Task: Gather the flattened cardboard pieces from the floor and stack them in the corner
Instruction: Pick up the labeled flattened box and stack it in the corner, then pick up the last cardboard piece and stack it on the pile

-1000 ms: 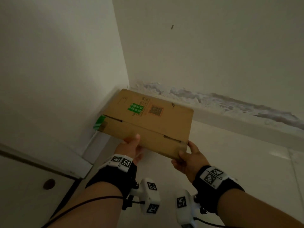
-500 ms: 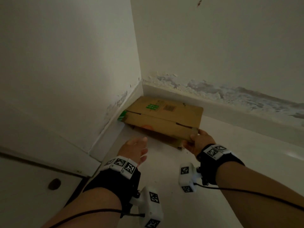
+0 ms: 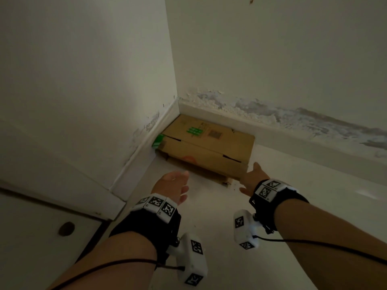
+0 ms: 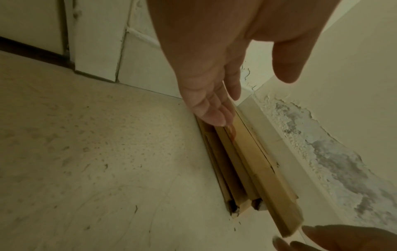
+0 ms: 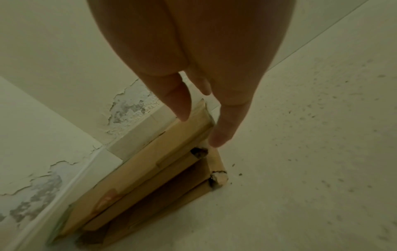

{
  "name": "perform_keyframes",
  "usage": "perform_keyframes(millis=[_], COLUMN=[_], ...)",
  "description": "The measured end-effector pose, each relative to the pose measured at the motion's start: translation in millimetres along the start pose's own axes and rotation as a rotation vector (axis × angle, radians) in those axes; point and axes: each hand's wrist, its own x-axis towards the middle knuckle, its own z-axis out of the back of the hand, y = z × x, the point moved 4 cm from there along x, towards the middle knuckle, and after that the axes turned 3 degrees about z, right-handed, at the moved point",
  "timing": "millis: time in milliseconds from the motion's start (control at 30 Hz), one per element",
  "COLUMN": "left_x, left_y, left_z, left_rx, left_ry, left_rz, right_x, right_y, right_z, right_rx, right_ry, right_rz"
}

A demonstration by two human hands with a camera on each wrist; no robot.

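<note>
A stack of flattened brown cardboard pieces [image 3: 207, 143] lies on the floor in the corner, the top piece printed with a green label and a code. The layered edges of the cardboard stack [image 4: 244, 168] show in the left wrist view, and the cardboard stack [image 5: 154, 169] also appears in the right wrist view. My left hand [image 3: 173, 185] hovers open just in front of the stack, holding nothing. My right hand [image 3: 251, 176] is open at the stack's near right corner, its straight fingers [image 5: 223, 132] at the cardboard edge, gripping nothing.
Two white walls meet at the corner, with a skirting board [image 3: 293, 139] and peeling, stained paint [image 3: 314, 120] along the right wall. A white door [image 3: 41, 237] and its frame stand at the left. Pale speckled floor [image 3: 293, 216] spreads to the right and behind my arms.
The cardboard piece went down from both hands onto the stack in the corner. My left hand let go first, then my right hand released the near right corner.
</note>
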Motion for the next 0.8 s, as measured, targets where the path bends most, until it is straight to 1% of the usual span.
perform_keyframes(millis=[33, 67, 100, 133, 167, 200, 300, 467, 600, 800], left_x=[-2.3, -2.8, -6.2, -7.3, -11.8, -14.8, -25.0, -58.0, -84.0, -148.2], left_y=[-0.1, 0.5, 0.3, 1.0, 1.9, 2.5, 1.0, 2.1, 8.4, 24.3], left_z=[-2.4, -5.8, -9.7, -13.4, -21.8, -28.7, -49.6, -109.4, -153.6, -225.1], left_rx=[0.0, 0.001, 0.017, 0.04, 0.057, 0.061, 0.08, 0.14, 0.184, 0.319], left_ry=[-0.003, 0.0, 0.0, 0.004, 0.016, 0.022, 0.054, 0.153, 0.23, 0.317], left_rz=[0.003, 0.006, -0.002, -0.021, -0.032, -0.041, -0.071, -0.117, -0.15, -0.231], right_x=[2.8, -0.8, 1.6, -1.4, -0.2, 0.7, -13.5, -33.8, -60.3, -103.5], right_y=[0.1, 2.7, 1.0, 0.3, -5.1, -7.0, -8.1, -27.7, -41.6, -85.4], right_z=[4.1, 10.8, 17.6, 21.4, 32.3, 41.2, 63.1, 126.2, 171.4, 264.8], right_rx=[-0.166, -0.072, 0.103, 0.13, 0.122, 0.139, 0.227, 0.305, 0.385, 0.453], right_ry=[0.038, 0.044, 0.028, 0.043, 0.028, 0.009, 0.037, 0.012, 0.006, -0.079], right_rz=[0.095, 0.038, -0.005, 0.028, 0.034, 0.018, 0.018, 0.054, 0.095, 0.137])
